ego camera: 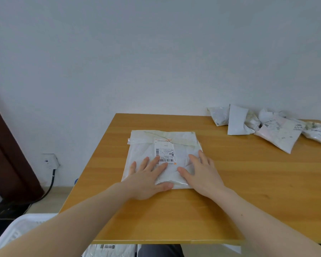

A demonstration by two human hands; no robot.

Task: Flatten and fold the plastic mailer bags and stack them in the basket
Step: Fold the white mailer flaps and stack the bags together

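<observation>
Head view has you pressing a white mailer (163,156) flat on the worktop (248,182), just ahead of you and a little left of centre. Your left hand (146,177) lies spread on its near left part, fingers straight and reaching the printed label (165,152); your right hand (200,173) lies spread on the near right part, thumb pointing inward. Neither hand pinches anything.

To do this step well, I'd sweep both palms outward and away from you so trapped air leaves through the far flap, which already lies folded over. Keep your weight on the palm heels; the film looks slippery and may skate on the wood. Smooth the creases near your right fingers before making any fold, or the fold will likely spring back.

A heap of crumpled mailers (267,125) waits at the far right of the worktop, well apart from your hands, so nothing blocks the sweep. The white basket (17,232) sits low at your left, below the worktop edge, partly hidden by your left forearm. More bags (109,250) show under the near edge.
</observation>
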